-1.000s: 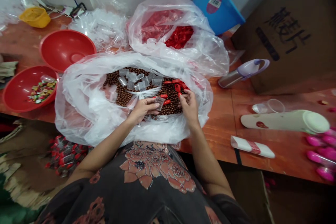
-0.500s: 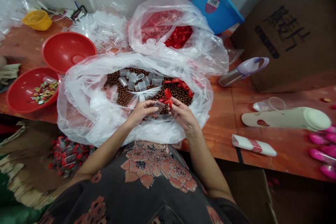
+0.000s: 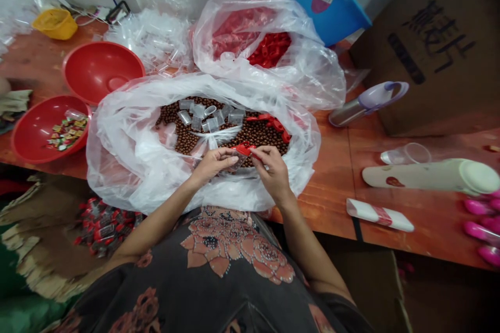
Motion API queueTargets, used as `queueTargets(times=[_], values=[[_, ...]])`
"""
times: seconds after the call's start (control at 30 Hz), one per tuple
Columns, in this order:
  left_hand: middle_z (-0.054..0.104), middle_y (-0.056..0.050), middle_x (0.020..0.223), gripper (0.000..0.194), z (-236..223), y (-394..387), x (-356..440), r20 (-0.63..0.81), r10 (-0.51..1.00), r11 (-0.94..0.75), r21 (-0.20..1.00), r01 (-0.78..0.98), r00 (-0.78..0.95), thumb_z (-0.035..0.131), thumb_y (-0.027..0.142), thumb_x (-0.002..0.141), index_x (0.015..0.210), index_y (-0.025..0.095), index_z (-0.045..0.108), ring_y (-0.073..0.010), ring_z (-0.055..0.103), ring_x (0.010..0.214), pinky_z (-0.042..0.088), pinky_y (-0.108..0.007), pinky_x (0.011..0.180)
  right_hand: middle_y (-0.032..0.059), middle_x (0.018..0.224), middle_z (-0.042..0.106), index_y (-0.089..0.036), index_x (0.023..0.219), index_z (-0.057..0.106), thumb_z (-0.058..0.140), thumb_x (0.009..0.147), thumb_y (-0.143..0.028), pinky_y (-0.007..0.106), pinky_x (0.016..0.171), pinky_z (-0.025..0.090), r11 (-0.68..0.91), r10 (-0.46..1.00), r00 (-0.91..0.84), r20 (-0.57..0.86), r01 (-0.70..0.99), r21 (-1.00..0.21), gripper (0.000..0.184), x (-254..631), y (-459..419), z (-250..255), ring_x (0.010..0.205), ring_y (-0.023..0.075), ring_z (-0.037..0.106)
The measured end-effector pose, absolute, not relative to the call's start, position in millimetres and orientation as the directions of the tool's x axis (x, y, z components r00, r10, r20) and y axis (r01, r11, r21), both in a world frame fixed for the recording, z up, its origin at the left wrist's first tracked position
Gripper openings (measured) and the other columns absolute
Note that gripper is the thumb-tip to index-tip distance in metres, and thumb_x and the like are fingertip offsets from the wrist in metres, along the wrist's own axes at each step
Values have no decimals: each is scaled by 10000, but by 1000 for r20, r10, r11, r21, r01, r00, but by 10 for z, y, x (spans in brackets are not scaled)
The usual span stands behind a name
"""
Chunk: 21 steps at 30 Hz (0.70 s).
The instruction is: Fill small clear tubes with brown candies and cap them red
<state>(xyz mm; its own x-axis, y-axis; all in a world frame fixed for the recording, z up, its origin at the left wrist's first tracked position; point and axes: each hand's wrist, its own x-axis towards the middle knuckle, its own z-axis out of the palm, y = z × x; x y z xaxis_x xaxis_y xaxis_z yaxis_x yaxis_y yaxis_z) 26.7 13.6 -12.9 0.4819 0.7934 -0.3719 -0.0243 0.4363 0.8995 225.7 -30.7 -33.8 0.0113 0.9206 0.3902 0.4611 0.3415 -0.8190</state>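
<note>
Two hands meet over the open bag, and from my remote seat I read the grip this way: the fingers (image 3: 228, 154) of the left hand (image 3: 212, 164) are pressed together in a pinch on a small clear plastic tube (image 3: 237, 163), while the fingers (image 3: 257, 152) of the right hand (image 3: 274, 173) close on the red cap (image 3: 244, 149) at its upper end. The tube lies between the two hands, just beside both. Its long axis tilts from lower left to upper right, so the capped end points toward the far side of the bag and leans to the right hand, which is nearer the cap. The left hand is nearer the tube's lower end, and I cannot tell whether that end is open. Under the hands, brown beads (image 3: 258, 132) fill the mouth of a large clear plastic bag (image 3: 113, 166), with loose clear tubes (image 3: 199, 114) on them and a curving line of red caps (image 3: 269, 122) beyond the right hand. Farther out sit a second clear bag (image 3: 312, 78) of loose red caps (image 3: 269, 48), an empty-looking red bowl (image 3: 101, 43), and a red bowl (image 3: 13, 140) of wrapped sweets (image 3: 66, 134), all on the wooden worktop (image 3: 332, 177).
</note>
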Motion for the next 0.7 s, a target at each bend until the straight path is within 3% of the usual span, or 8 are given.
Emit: queueTargets(times=[0.1,0.2,0.3,0.4,0.53,0.63,0.7], values=[[727,-86,992,406,-147,137,259,-354,798,424,905,-38,487,735,362,764,1092,132,677,-129,657,760,530,-277,734,59,1259,638,-321,1276,610,479,965,-167,439,1004,516,455,874,-103,475,518,-725,371,2263,-330,-344,1177,200,603],[729,-82,975,395,-162,136,253,-332,811,396,918,-35,482,739,348,758,1076,122,678,-125,655,765,520,-264,730,59,1217,669,-300,1306,569,455,973,-152,429,975,535,511,849,-187,495,532,-675,382,2288,-333,-370,1136,197,628],[729,-72,930,356,-157,132,264,-309,821,364,931,-22,480,758,329,736,1013,116,690,-123,651,750,509,-252,712,96,1212,657,-258,1332,516,574,936,-249,465,974,527,537,838,-260,481,557,-634,400,2294,-328,-382,1138,241,616],[724,-66,919,335,-132,128,284,-285,833,339,940,-31,474,759,332,733,989,125,696,-127,648,737,509,-257,702,133,1241,622,-248,1365,444,700,850,-385,503,989,514,519,846,-256,468,596,-613,591,2255,-334,-395,1170,285,591],[713,-45,887,334,-124,105,325,-270,848,334,940,-65,456,789,353,706,939,136,685,-122,637,740,494,-242,700,146,1264,603,-252,1361,420,730,814,-418,551,1019,485,473,867,-208,453,630,-616,651,2162,-363,-460,1206,314,569],[672,-10,770,362,-188,44,413,-280,871,369,915,-162,404,784,450,707,844,147,643,-111,606,697,472,-222,666,155,1270,597,-235,1357,414,720,814,-368,552,1014,491,495,855,-229,465,627,-601,637,2102,-393,-523,1211,315,570],[638,-15,697,456,-250,-13,500,-326,865,435,866,-248,380,657,608,778,802,153,625,-124,592,661,465,-234,625,161,1272,594,-224,1359,409,713,805,-337,537,1003,505,522,840,-255,478,618,-588,642,2080,-409,-553,1208,310,575]])
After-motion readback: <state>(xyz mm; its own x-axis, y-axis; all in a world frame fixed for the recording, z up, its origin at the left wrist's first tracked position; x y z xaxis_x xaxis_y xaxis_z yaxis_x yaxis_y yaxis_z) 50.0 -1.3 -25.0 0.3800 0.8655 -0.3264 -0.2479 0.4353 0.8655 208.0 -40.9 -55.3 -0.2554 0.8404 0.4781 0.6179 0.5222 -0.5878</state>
